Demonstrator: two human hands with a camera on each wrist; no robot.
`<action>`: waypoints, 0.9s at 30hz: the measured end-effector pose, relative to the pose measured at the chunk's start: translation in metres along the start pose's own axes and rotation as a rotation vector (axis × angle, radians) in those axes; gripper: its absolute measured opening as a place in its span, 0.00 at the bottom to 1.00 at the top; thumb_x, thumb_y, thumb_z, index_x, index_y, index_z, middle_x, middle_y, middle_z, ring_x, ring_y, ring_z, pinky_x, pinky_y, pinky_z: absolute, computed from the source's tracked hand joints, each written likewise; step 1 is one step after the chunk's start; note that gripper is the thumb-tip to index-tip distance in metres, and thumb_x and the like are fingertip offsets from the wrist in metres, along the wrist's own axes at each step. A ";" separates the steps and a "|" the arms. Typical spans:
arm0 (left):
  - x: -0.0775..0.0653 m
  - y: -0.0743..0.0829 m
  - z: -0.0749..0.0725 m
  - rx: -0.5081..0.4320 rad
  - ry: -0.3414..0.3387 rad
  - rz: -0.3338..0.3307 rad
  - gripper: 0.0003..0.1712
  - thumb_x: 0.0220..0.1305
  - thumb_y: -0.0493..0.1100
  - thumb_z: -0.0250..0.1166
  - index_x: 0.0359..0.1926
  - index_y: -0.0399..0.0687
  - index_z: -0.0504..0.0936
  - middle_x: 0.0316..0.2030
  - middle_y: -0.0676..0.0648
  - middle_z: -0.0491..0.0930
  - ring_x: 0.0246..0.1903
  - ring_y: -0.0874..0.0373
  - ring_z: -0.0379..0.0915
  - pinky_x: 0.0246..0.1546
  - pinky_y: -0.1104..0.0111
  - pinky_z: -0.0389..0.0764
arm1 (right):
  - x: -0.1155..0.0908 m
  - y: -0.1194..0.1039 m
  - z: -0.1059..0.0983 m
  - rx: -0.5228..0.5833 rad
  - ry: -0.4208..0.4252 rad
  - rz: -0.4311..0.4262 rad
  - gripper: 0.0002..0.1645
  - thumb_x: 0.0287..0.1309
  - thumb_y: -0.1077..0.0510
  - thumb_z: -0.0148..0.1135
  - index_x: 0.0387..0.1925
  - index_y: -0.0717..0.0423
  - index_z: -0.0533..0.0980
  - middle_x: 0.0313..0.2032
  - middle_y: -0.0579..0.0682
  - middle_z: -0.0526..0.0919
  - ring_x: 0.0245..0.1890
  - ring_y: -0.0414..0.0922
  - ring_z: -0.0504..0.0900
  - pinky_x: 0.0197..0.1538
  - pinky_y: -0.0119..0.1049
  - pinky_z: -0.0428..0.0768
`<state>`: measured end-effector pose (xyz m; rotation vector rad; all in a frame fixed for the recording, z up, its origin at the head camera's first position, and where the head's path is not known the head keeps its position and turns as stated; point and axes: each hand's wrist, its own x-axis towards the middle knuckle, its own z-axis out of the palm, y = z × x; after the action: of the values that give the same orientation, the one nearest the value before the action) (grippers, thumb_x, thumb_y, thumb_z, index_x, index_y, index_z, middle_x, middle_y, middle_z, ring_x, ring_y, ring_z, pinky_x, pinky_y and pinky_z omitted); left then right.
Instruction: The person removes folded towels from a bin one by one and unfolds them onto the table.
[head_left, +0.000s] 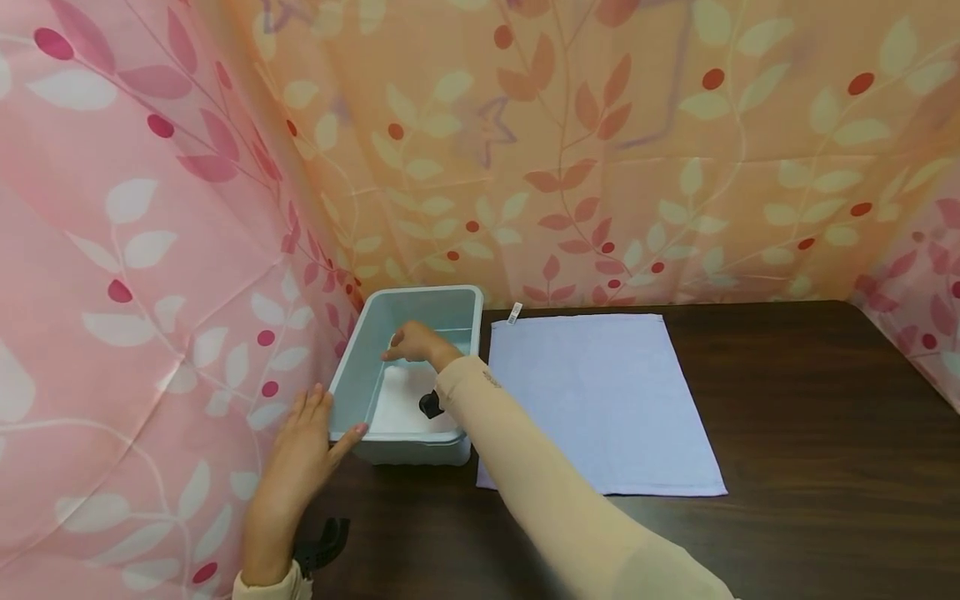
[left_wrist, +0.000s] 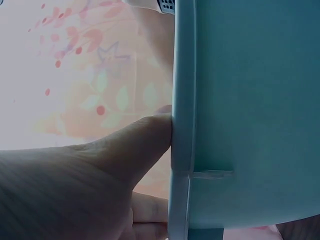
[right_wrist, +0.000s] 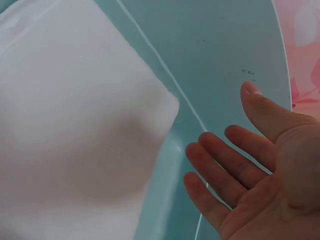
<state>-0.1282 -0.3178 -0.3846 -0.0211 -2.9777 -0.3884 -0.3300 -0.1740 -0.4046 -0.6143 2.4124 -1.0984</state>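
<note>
Your right hand (head_left: 420,342) reaches over a pale blue bin (head_left: 412,451) left of center in the head view, its fingers slightly bent, spaced apart and holding nothing. A white cloth (head_left: 403,390) lies on the bin's floor; the right-wrist view shows one corner near your fingertips. At lower left, your left hand (head_left: 296,454) rests against the bin's near left corner, thumb spread wide from the fingers. A lavender towel (head_left: 600,392) lies flat on the dark table (head_left: 810,400), right of the bin.
</note>
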 end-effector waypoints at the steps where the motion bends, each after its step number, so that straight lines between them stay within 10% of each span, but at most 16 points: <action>1: 0.000 0.000 0.000 -0.003 -0.003 -0.002 0.45 0.64 0.55 0.66 0.66 0.22 0.64 0.70 0.23 0.58 0.71 0.25 0.50 0.69 0.35 0.56 | 0.001 0.000 0.000 -0.002 0.002 0.007 0.30 0.64 0.49 0.64 0.63 0.60 0.74 0.61 0.55 0.80 0.57 0.51 0.83 0.63 0.44 0.79; 27: 0.004 0.001 -0.001 -0.045 -0.028 -0.026 0.47 0.62 0.57 0.66 0.68 0.25 0.63 0.71 0.24 0.57 0.72 0.25 0.48 0.68 0.33 0.54 | 0.016 -0.001 0.001 -0.130 0.045 0.058 0.26 0.61 0.51 0.67 0.58 0.59 0.78 0.58 0.52 0.82 0.60 0.48 0.79 0.64 0.38 0.77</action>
<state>-0.1316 -0.3175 -0.3833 0.0072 -2.9990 -0.4613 -0.3425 -0.1841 -0.4072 -0.5625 2.5393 -0.9466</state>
